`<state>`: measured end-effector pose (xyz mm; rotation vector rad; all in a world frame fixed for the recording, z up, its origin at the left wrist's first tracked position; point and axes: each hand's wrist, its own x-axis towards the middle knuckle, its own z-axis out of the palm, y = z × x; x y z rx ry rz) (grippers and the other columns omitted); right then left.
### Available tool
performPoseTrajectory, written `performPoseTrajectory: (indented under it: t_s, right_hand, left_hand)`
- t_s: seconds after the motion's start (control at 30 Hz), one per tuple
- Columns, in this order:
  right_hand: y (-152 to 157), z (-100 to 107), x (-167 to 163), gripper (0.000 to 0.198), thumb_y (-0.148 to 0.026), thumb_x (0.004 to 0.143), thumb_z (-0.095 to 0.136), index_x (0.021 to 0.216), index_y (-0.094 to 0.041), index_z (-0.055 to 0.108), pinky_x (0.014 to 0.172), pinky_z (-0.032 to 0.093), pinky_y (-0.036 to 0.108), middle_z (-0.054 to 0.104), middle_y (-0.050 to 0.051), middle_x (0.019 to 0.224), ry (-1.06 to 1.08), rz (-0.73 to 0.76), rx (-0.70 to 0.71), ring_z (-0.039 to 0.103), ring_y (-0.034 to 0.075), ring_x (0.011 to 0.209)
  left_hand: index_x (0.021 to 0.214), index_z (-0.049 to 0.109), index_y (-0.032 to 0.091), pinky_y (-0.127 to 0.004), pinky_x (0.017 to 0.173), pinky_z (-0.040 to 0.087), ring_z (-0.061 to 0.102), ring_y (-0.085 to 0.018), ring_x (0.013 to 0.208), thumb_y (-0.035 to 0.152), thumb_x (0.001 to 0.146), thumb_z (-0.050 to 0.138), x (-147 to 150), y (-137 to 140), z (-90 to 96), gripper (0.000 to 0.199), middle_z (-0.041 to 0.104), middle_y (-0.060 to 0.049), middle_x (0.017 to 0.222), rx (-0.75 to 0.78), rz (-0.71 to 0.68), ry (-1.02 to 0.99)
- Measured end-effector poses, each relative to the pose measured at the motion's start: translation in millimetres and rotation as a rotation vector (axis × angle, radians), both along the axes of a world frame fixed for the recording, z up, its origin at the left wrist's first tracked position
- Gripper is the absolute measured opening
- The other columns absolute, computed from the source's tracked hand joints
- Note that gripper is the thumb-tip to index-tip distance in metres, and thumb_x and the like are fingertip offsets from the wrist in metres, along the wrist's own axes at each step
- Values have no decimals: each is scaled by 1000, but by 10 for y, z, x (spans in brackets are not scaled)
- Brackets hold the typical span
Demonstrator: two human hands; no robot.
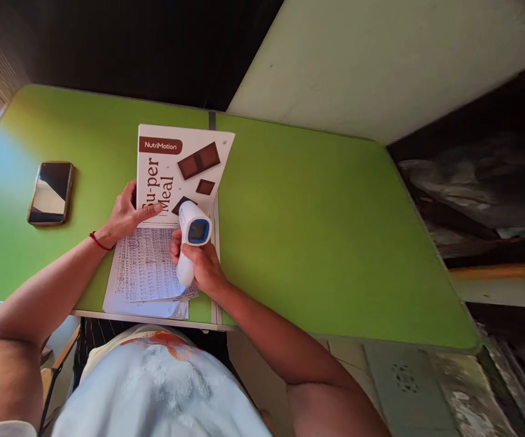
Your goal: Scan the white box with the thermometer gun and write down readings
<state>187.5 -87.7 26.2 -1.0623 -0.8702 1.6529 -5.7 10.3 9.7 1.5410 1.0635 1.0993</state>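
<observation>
My left hand [130, 213] grips the lower left edge of a white box [162, 173] printed with "NutriMotion", "Meal" and chocolate pieces, its thumb lying on the front. Wrapped round the handle of a white infrared thermometer [191, 212] is my right hand [203, 264]. The thermometer's small blue-rimmed screen [198, 231] faces me, and its head overlaps the box's lower right corner. Whether it touches the box I cannot tell. Handwritten paper sheets [146, 267] lie on the table just below the box, partly under my right hand.
The green folding table [326, 243] has a seam down its middle. A phone [51, 193] lies face up on the left. A dark panel [121, 48] and a pale wall [335, 67] stand behind the far edge. Cluttered dark shelves [485, 182] are at the right.
</observation>
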Motion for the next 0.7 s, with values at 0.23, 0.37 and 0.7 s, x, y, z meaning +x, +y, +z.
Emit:
performPoseTrajectory:
  t_s: [0.23, 0.37, 0.7]
  right_hand:
    - [1, -33, -22, 46, -60, 65, 81, 85, -25, 59, 52, 47, 30, 59, -4, 68, 20, 33, 48, 52, 13, 55]
    - [2, -8, -3, 45, -60, 66, 82, 82, -24, 59, 54, 48, 30, 58, -4, 66, 21, 44, 58, 53, 13, 54]
    - [7, 17, 15, 40, -57, 68, 80, 78, -24, 59, 54, 46, 31, 59, -4, 65, -1, 51, 56, 53, 13, 54]
  left_hand:
    - [121, 61, 18, -52, 93, 63, 73, -34, 109, 64, 68, 92, -16, 15, 43, 76, 74, -14, 120, -9, -15, 10]
    - [118, 62, 20, -50, 89, 63, 74, -32, 103, 63, 69, 92, -27, 25, 41, 72, 75, -11, 117, -4, -14, 27]
    - [122, 62, 19, -51, 89, 62, 73, -33, 105, 62, 71, 91, -33, 31, 46, 73, 74, -12, 118, -1, -36, 20]
